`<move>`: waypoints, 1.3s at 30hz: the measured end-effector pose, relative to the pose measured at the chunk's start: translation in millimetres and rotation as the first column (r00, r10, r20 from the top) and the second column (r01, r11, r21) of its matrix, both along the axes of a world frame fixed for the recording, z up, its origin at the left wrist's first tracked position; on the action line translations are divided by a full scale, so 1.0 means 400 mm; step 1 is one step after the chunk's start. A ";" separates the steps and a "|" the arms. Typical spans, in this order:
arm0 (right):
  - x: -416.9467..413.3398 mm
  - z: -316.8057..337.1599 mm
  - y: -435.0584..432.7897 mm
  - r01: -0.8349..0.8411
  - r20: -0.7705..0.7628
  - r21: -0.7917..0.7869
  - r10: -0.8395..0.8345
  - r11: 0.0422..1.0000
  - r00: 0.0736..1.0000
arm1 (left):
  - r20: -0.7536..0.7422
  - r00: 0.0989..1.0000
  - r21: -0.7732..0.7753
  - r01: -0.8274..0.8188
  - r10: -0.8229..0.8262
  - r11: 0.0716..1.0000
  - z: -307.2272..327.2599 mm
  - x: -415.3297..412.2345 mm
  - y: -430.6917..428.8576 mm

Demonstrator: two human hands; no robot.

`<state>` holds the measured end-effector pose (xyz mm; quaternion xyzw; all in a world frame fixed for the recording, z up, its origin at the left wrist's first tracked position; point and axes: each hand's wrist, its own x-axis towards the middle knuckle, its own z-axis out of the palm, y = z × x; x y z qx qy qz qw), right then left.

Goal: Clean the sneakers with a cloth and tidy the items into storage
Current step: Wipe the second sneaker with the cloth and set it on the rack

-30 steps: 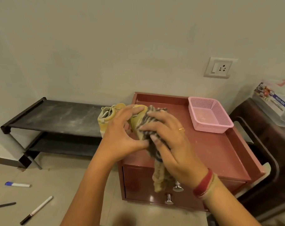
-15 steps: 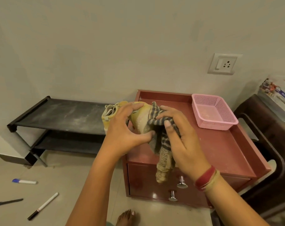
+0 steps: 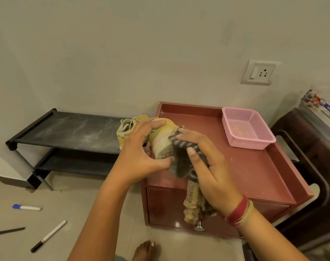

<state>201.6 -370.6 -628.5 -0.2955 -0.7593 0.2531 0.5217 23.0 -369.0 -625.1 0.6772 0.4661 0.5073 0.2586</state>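
— Plain wall, tiled floor, and a red cabinet (image 3: 251, 172) set against them. Where are the hands?

— Together, above the cabinet's front left corner. The left hand (image 3: 141, 155) grips the yellow sneaker (image 3: 161, 146), fingers curled over its far edge and thumb underneath. The right hand (image 3: 209, 170) presses a striped cloth (image 3: 181, 164) onto the sole. Its thumb pins the fabric, and the loose end dangles in front of the drawer (image 3: 160, 206).

— How does the shoe lie?

— Its sole is turned towards the camera and the right hand, and its long axis runs roughly away from the person (tilted up a little). I judge a wipe would travel along that line, near end to far end, while the left hand braces.

— Anything beyond it?

— A laced upper (image 3: 126, 128) shows just left of the left hand; whether it is the same shoe or its mate, I cannot tell. Further out, a pink basket (image 3: 236, 112) sits at the cabinet's back right, nearer the right hand. A dark shoe rack (image 3: 71, 129) stands to the left, nearer the left hand. Some markers (image 3: 26, 207) lie on the floor, well apart from all this.
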 end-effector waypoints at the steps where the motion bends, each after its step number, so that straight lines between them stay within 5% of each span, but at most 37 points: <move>1: -0.007 -0.003 -0.004 -0.025 0.023 0.026 0.024 0.999 0.999 | 0.002 1.000 -0.004 -0.002 0.002 1.000 -0.002 -0.001 -0.001; 6: -0.012 -0.026 0.025 -0.019 -0.155 -0.189 -0.011 0.982 0.988 | 0.042 0.999 -0.018 -0.032 0.033 0.999 -0.012 -0.010 -0.004; 10: -0.030 -0.020 0.001 -0.070 -0.033 -0.034 0.069 0.997 0.997 | 0.062 0.998 0.011 -0.021 0.021 1.000 -0.025 -0.017 -0.008; 14: -0.007 -0.065 0.054 -0.009 -0.103 -0.288 -0.022 0.958 0.994 | 0.062 0.996 -0.031 -0.067 0.069 0.997 -0.042 -0.024 -0.014; 17: -0.011 -0.078 0.043 -0.004 -0.059 -0.235 -0.010 0.972 0.998 | 0.032 0.998 -0.033 -0.061 0.062 0.998 -0.048 -0.031 -0.012; 20: -0.012 -0.099 0.029 -0.060 0.065 -0.147 0.070 0.987 0.995 | -0.046 0.995 -0.070 -0.094 0.091 0.993 -0.071 -0.049 -0.008; 24: 0.039 -0.159 0.081 0.203 0.461 -0.152 -0.112 0.967 0.880 | -0.175 0.975 -0.173 -0.170 0.140 0.970 -0.115 -0.072 -0.003; 26: 0.044 -0.161 0.091 0.196 0.466 -0.215 -0.076 0.957 0.881 | -0.226 0.962 -0.186 -0.195 0.151 0.963 -0.124 -0.079 -0.001; 31: 0.015 -0.125 0.083 0.188 0.197 -0.168 -0.154 0.968 0.968 | -0.384 0.917 -0.211 -0.203 0.110 0.956 -0.126 -0.069 0.002; 34: -0.024 -0.125 0.059 0.053 0.362 -0.104 -0.012 0.993 0.932 | -0.407 0.907 -0.187 -0.199 0.109 0.962 -0.126 -0.055 0.009; 36: -0.045 -0.153 0.039 -0.090 0.574 0.032 0.055 0.995 0.817 | -0.406 0.907 -0.159 -0.191 0.112 0.969 -0.128 -0.056 0.016; 39: -0.023 -0.182 0.057 -0.045 0.657 0.125 -0.049 0.991 0.752 | -0.426 0.898 -0.140 -0.187 0.112 0.972 -0.133 -0.062 0.016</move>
